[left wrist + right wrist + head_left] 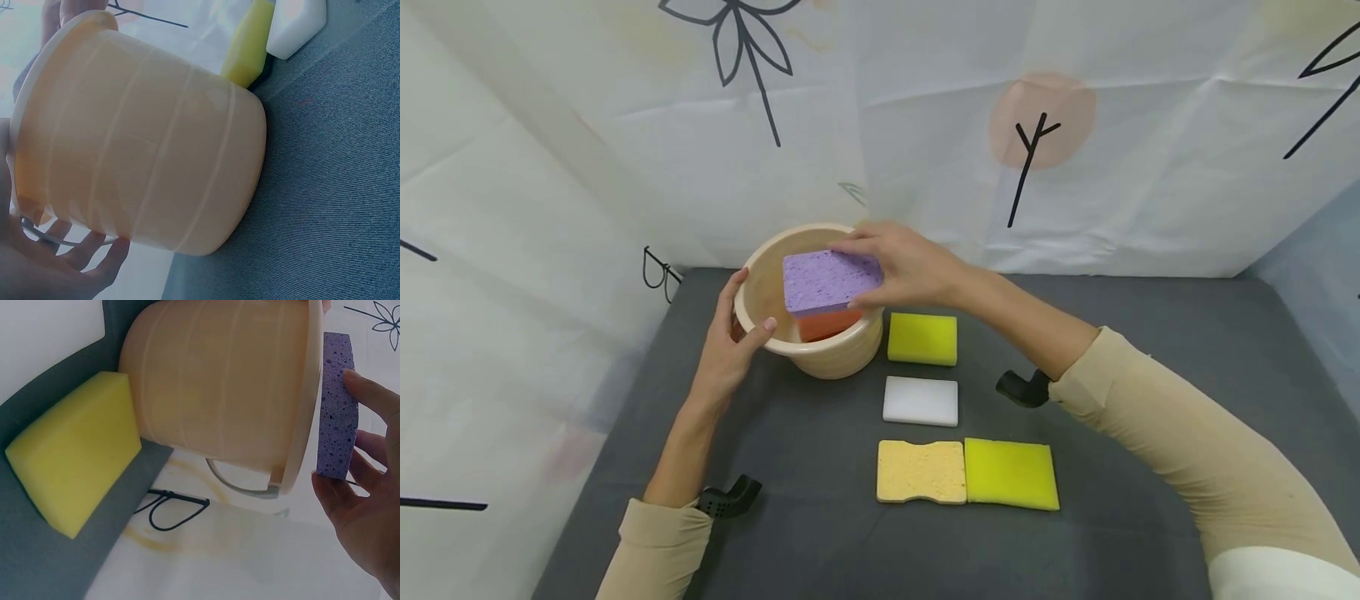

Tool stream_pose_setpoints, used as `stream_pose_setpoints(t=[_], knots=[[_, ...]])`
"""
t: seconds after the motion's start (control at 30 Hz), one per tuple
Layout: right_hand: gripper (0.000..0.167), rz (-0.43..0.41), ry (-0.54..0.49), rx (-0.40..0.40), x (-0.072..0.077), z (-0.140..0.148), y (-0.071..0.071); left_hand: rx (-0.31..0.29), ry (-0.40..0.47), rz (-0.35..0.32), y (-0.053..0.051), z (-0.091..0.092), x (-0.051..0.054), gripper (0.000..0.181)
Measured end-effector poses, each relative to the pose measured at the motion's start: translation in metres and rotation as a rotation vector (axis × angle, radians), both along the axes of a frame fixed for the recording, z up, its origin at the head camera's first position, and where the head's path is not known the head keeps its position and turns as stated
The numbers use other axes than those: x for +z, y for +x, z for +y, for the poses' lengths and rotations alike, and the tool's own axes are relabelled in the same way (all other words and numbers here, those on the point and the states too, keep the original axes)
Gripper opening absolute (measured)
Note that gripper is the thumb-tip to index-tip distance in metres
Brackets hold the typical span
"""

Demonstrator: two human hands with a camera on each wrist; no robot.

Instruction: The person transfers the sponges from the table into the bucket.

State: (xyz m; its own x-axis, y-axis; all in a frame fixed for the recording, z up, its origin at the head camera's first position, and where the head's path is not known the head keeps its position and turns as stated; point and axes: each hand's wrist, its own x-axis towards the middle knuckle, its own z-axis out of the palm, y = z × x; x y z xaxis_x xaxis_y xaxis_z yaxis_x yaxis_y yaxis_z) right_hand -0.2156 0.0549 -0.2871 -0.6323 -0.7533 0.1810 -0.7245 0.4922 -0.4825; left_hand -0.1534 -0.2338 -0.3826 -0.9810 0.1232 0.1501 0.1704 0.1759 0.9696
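Observation:
My right hand pinches a purple sponge between thumb and fingers, over the mouth of a cream plastic bucket. In the right wrist view the porous purple sponge appears just beyond the bucket's rim. An orange block, partly hidden by the sponge, lies inside the bucket. At the bucket's left side, my left hand grips the rim, thumb over the edge. The left wrist view has those fingers curled against the outer wall, near the wire handle.
Right of the bucket lie a yellow sponge and a white sponge. Nearer me, a pale yellow notched sponge and a bright yellow one sit side by side on the dark grey table. Printed white cloth hangs behind.

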Motion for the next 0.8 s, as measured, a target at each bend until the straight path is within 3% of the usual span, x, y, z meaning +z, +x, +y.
stream_pose_setpoints(t=[0.2, 0.47, 0.8], knots=[[0.073, -0.024, 0.048, -0.031, -0.001, -0.009, -0.002, -0.007, 0.005, -0.004, -0.002, 0.0, 0.002, 0.075], [0.073, -0.026, 0.058, 0.001, -0.008, -0.023, -0.008, -0.017, -0.012, -0.004, -0.002, -0.003, 0.002, 0.076], [0.069, -0.1, 0.08, -0.013, -0.019, -0.029, -0.004, -0.016, -0.006, 0.002, 0.0, -0.003, 0.004, 0.076]])
